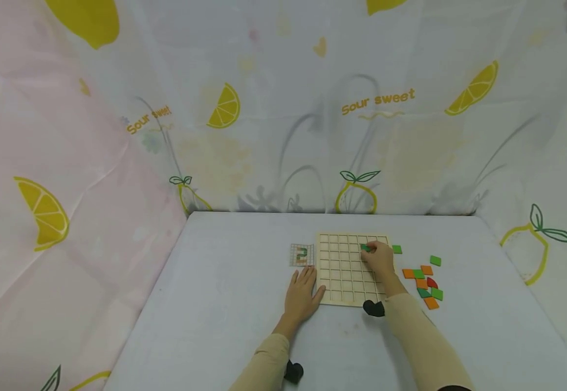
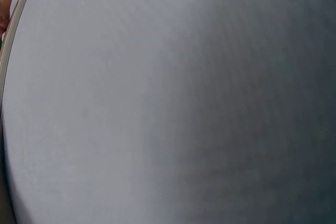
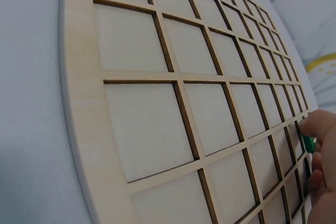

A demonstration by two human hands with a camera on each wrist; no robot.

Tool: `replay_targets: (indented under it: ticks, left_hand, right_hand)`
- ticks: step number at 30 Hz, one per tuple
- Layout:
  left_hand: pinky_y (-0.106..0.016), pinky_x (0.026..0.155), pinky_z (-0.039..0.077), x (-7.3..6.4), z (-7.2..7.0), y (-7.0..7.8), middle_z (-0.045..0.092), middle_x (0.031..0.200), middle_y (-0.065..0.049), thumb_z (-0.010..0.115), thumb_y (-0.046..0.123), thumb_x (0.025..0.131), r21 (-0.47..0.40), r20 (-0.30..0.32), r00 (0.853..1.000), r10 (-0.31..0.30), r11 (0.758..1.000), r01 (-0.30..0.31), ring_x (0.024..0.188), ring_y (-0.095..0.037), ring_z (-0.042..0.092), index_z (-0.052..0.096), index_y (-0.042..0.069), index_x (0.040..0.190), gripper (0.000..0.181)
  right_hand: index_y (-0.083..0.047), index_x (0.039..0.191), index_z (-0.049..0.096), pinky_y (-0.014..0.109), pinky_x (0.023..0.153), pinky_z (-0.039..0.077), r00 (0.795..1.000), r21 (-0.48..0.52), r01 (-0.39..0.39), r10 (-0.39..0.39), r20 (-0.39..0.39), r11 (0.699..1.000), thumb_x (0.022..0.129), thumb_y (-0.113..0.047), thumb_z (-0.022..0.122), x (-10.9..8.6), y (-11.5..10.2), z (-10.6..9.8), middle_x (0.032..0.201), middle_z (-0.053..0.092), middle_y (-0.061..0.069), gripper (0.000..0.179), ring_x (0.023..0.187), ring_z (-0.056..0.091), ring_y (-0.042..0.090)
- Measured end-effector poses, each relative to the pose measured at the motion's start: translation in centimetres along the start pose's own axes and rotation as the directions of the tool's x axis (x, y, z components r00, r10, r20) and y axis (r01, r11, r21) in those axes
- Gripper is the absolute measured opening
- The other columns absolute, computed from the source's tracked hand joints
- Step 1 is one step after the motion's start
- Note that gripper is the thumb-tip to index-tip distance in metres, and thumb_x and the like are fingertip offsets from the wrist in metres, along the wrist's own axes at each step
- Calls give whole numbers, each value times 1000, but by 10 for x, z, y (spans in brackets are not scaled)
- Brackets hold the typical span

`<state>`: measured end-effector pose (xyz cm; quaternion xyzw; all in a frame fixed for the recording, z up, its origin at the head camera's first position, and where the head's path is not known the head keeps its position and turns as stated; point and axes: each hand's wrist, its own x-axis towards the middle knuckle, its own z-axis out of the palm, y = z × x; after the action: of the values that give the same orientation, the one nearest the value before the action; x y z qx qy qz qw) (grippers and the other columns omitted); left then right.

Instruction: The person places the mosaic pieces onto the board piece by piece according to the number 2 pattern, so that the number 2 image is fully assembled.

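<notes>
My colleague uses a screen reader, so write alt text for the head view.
A person's right hand holds a small green piece in its grip over a square, pale wooden grid board; the left hand lies at the board's left edge. Flat orange, green and red pieces lie to the board's right.

Cream board (image 1: 344, 270) (brown-edged grid); green, orange and red tiles (image 1: 422, 283).

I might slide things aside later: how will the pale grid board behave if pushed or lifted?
The grid board looks thin and wooden, so probably stiff and fairly light for its size. Lying flat on the table, it would likely slide rather than tip.
</notes>
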<state>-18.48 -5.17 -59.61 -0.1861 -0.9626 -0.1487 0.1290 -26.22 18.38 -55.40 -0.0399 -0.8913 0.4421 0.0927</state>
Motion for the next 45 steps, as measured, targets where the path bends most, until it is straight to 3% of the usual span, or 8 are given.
replay_targets:
  ticks: [10, 17, 22, 29, 33, 36, 41, 45]
  left_hand:
    - [-43, 112, 28, 1, 0, 0, 51, 138, -9, 46, 41, 96, 4, -11, 1000, 2, 1000, -2, 132, -23, 42, 51, 3, 134, 54]
    - [-43, 113, 27, 1, 0, 1, 50, 139, -8, 45, 41, 96, -3, -1, 1000, -4, 1000, 4, 132, -22, 42, 50, 3, 134, 54]
    - [-44, 113, 28, 0, 1, 1, 51, 138, -9, 47, 40, 95, -10, -15, 1000, 4, 1000, -4, 132, -23, 42, 51, 2, 133, 53]
    - [-43, 112, 28, 0, 2, 1, 51, 138, -9, 47, 40, 95, -3, -17, 1000, 6, 1000, -6, 131, -23, 43, 52, 3, 133, 53]
    - [-43, 113, 27, 0, 3, 0, 51, 138, -9, 47, 40, 95, 6, -17, 1000, 5, 1000, -5, 132, -23, 43, 52, 3, 133, 53]
    - [-43, 113, 28, 0, 3, 0, 51, 138, -9, 47, 40, 95, 9, -21, 1000, 6, 1000, -6, 131, -23, 43, 52, 2, 133, 53]
    - [-43, 112, 29, 0, 0, 0, 51, 137, -10, 47, 40, 95, 11, -26, 1000, 14, 1000, -13, 131, -23, 44, 52, 2, 132, 53]
    - [-43, 111, 30, 1, 0, 0, 52, 137, -9, 47, 40, 95, 21, -35, 999, 20, 1000, -20, 130, -23, 44, 53, 2, 132, 53]
  right_hand:
    - [13, 97, 65, 34, 63, 48, 998, 5, 40, -40, -52, 999, 81, 0, 67, 3, 3, 6, 82, 62, 24, 20, 75, 57, 33]
    - [14, 99, 65, 25, 66, 49, 988, 126, 39, -19, -154, 991, 80, 2, 67, -7, 5, 7, 88, 64, 28, 22, 80, 60, 34]
    - [11, 96, 67, 10, 60, 41, 970, 151, 33, 5, -242, 988, 79, 3, 65, -16, 10, 2, 85, 66, 25, 19, 69, 57, 13]
    - [13, 96, 67, 0, 58, 37, 960, 168, 62, -12, -281, 984, 80, 4, 65, -26, 21, -17, 86, 67, 28, 18, 65, 46, -13]
    - [13, 98, 65, -1, 59, 36, 959, 131, 27, 11, -283, 991, 82, 3, 63, -35, 29, -35, 91, 65, 29, 19, 69, 48, -6]
    - [13, 99, 65, -1, 59, 34, 956, 84, -22, 45, -289, 996, 83, 2, 62, -44, 35, -50, 93, 64, 29, 20, 72, 55, 10]
    - [14, 96, 65, -2, 59, 30, 933, -22, -7, -2, -360, 1000, 80, 5, 63, -59, 50, -70, 90, 64, 30, 19, 76, 58, 29]
    - [15, 95, 65, -5, 59, 28, 919, -49, -9, -11, -394, 999, 80, 6, 63, -70, 61, -80, 91, 64, 31, 19, 78, 59, 35]
